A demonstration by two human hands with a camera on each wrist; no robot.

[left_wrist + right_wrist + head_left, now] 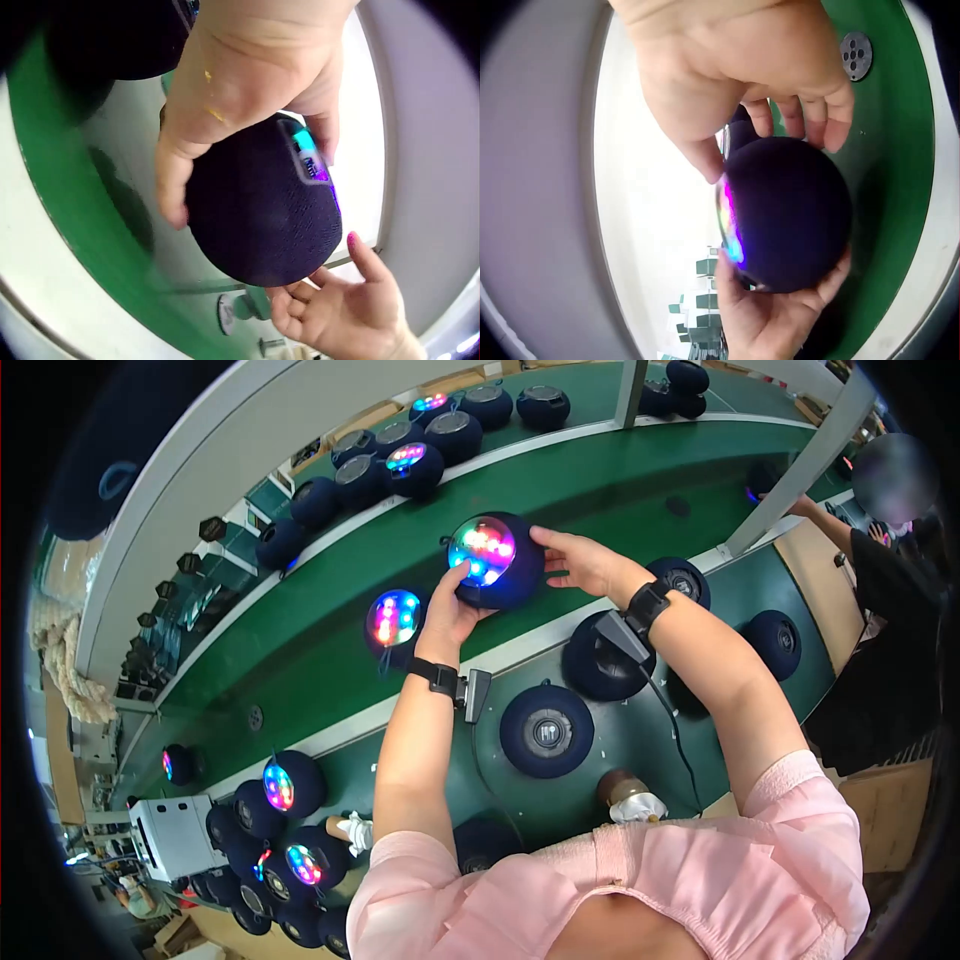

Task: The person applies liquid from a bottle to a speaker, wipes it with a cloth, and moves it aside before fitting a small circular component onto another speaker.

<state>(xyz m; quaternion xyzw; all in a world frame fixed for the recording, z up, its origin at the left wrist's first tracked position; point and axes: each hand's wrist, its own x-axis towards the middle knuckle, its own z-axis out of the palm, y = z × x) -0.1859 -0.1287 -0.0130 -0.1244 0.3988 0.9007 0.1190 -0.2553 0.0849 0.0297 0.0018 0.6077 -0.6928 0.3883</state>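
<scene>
A round dark blue speaker [522, 565] with a lit, multicoloured face is held over the green belt. My left hand [452, 610] grips its lower left side, thumb at the edge of the lit face; the left wrist view shows that hand [247, 82] curled round the speaker [259, 206]. At the upper right side of the speaker is my right hand [590, 564], fingers loosely bent and spread. In the right wrist view the right hand [750, 75] has its fingertips at the top of the speaker [791, 217]; whether they touch cannot be told.
A second lit speaker [394, 622] sits just left on the belt [330, 595]. Dark speakers [547, 730] stand on the near green table, with several more grouped at lower left. Others line the far shelf. A metal post [790, 470] and another person's arm [826, 525] are at right.
</scene>
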